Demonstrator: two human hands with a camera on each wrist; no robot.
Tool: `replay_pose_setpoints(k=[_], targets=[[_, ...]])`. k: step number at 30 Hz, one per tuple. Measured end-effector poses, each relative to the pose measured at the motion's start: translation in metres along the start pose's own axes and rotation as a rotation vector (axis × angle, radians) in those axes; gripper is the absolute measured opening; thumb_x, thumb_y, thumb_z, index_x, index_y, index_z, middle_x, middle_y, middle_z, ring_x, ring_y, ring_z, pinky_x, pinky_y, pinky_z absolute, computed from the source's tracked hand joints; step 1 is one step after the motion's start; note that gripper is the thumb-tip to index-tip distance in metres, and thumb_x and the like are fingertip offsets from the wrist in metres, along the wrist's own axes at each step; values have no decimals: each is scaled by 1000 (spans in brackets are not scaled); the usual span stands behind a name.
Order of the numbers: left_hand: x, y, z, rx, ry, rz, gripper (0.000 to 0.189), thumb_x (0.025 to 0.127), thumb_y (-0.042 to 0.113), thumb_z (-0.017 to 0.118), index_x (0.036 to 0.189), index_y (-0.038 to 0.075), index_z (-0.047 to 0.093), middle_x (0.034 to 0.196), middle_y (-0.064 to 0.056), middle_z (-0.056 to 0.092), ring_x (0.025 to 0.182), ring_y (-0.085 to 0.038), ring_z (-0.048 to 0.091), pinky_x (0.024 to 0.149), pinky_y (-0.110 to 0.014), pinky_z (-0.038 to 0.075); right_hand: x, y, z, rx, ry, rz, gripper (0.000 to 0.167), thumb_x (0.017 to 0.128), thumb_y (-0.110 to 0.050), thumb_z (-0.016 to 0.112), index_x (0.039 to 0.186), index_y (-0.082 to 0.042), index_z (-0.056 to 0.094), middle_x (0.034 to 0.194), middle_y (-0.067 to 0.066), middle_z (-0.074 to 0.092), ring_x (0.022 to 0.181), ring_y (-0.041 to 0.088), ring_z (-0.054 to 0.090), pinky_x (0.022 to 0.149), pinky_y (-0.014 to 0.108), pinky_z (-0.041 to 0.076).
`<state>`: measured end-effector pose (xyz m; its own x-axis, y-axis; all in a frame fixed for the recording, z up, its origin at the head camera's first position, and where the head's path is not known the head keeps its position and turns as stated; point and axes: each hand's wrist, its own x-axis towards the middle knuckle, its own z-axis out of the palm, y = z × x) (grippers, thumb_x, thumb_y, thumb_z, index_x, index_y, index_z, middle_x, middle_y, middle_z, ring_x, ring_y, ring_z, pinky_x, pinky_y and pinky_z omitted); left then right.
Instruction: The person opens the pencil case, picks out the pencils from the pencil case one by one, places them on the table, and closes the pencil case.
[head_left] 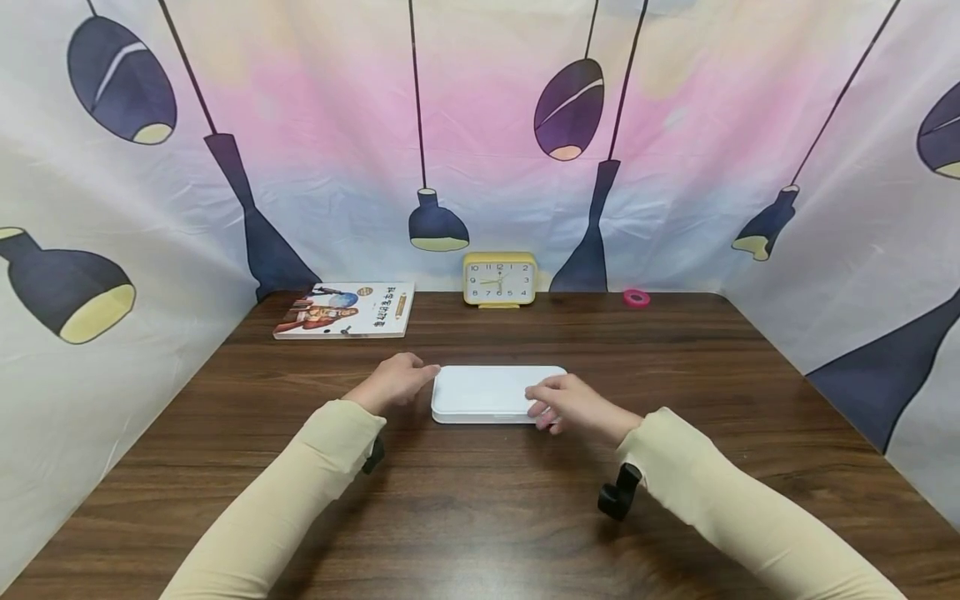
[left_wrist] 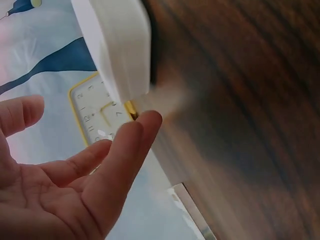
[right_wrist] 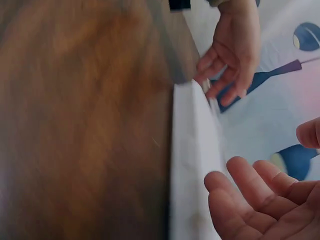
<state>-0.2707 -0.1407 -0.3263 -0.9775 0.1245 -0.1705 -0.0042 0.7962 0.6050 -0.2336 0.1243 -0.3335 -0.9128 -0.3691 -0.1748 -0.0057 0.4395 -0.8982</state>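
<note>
A flat white case (head_left: 498, 392) with rounded corners lies closed on the table, a thin seam running along its front side. By its left end is my left hand (head_left: 399, 380), thumb near the case's corner; in the left wrist view the fingers of that hand (left_wrist: 75, 185) are loosely extended with a gap before the white end. My right hand (head_left: 573, 402) hovers at the right front corner, covering part of it. The right wrist view shows the fingers of this hand (right_wrist: 265, 205) slightly bent beside the case (right_wrist: 192, 165), gripping nothing; whether they touch it I cannot tell.
A wooden table (head_left: 480, 508) carries everything. Along its back stand a yellow alarm clock (head_left: 499, 280), a picture book (head_left: 345, 311) to the left and a pink ring-shaped roll (head_left: 637, 298) to the right. A lamp-patterned curtain (head_left: 337, 125) encloses the back and sides.
</note>
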Motion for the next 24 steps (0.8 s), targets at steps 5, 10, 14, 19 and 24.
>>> replay_pose_setpoints(k=[5,10,14,19,24], targets=[[4,1,7,-52,-40,-49,47,87,30,48,113,-10,48,83,-16,55,69,-24,58,59,-32,48,5,15,15,299,-132,159,44,87,-28,43,111,10,47,87,17,62,66,17,59,59,28,48],[8,3,13,-78,-64,-58,43,86,26,50,109,-11,51,84,-16,54,68,-23,58,59,-31,49,7,25,28,590,-214,253,53,89,-31,38,119,13,35,92,15,59,74,22,60,66,30,48],[11,5,16,-72,-76,-65,36,85,25,52,97,-9,56,81,-14,54,66,-22,59,58,-30,49,6,30,38,708,-227,283,56,90,-31,37,123,14,28,97,18,58,79,26,59,71,31,48],[16,5,17,-44,-77,-85,31,82,27,56,84,-4,57,77,-11,53,62,-21,59,55,-29,48,10,30,47,799,-151,273,56,91,-29,36,124,16,25,100,21,55,82,28,59,75,31,46],[19,6,19,-28,-89,-95,28,73,26,67,73,1,54,72,-7,51,58,-19,57,54,-28,48,15,30,56,868,-64,257,53,92,-25,37,122,18,26,106,26,51,88,32,57,80,33,43]])
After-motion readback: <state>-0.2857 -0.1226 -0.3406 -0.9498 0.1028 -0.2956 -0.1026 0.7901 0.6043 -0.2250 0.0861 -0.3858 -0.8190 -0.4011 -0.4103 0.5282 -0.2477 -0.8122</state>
